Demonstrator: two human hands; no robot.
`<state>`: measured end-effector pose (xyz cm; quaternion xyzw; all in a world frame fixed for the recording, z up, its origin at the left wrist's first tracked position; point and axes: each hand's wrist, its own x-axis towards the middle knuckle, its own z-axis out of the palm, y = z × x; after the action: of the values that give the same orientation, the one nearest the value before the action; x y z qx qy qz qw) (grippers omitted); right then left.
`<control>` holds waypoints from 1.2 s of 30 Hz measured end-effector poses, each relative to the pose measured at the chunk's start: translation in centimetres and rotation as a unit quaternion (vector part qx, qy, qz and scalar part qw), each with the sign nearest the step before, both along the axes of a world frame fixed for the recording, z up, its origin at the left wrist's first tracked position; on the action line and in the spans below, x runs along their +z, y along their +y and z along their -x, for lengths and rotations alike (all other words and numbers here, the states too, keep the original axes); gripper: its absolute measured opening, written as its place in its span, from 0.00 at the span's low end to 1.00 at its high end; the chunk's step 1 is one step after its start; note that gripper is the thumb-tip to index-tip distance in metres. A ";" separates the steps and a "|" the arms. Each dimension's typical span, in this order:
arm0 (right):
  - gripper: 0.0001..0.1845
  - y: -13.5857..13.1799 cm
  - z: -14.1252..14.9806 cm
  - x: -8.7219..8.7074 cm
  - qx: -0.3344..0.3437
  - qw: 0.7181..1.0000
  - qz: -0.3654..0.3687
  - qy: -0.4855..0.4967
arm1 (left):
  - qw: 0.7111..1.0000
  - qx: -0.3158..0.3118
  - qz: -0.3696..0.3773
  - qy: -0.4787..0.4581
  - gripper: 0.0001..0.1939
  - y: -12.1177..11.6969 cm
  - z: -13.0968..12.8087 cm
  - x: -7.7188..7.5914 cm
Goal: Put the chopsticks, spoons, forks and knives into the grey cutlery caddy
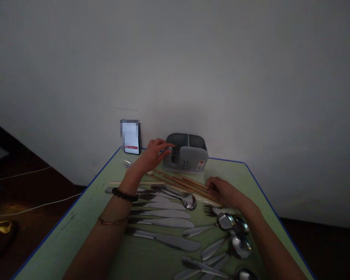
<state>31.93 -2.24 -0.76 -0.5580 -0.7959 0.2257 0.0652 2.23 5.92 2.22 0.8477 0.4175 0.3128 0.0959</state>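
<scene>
My left hand (155, 154) is at the left end of a grey cutlery holder (192, 157), with index finger and thumb closed about its front rim. The holder stands upright near the wall and has a divider inside. To the right, my right hand (223, 189) has its fingers curled on the right ends of several brown chopsticks (181, 181). Its fingertips are partly hidden. Below the chopsticks lie several table knives (163, 223) in rows, partly covered by my left forearm. Beside my right forearm are several spoons (239, 245) and a fork (211, 211).
A phone (130, 136) with a lit screen leans on the wall (236, 77) at the back left. The pale green table (72, 229) has a blue edge. More forks (127, 164) lie behind my left wrist. Cables (32, 210) run across the dark floor at left.
</scene>
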 end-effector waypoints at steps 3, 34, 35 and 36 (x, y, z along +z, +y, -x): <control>0.03 -0.1 0.0 0.1 0.004 1.000 -0.001 -0.003 | 0.996 0.010 -0.009 0.090 0.19 0.2 -0.4 1.8; 0.07 -0.8 0.4 0.5 -0.010 0.999 -0.018 -0.048 | 0.955 0.076 0.050 -0.283 0.21 -4.9 -0.4 4.7; 0.07 -0.9 0.4 0.5 -0.009 0.999 -0.018 -0.049 | 0.955 0.043 0.091 -0.278 0.21 -5.0 -0.3 4.1; 0.07 -0.9 0.4 0.4 -0.008 0.999 -0.018 -0.049 | 0.957 0.010 0.134 -0.257 0.22 -5.1 -0.1 3.6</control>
<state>31.49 -3.12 -0.32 -0.5738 -0.7974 0.1828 0.0382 2.33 0.84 5.82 0.7140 0.4251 0.4623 0.3095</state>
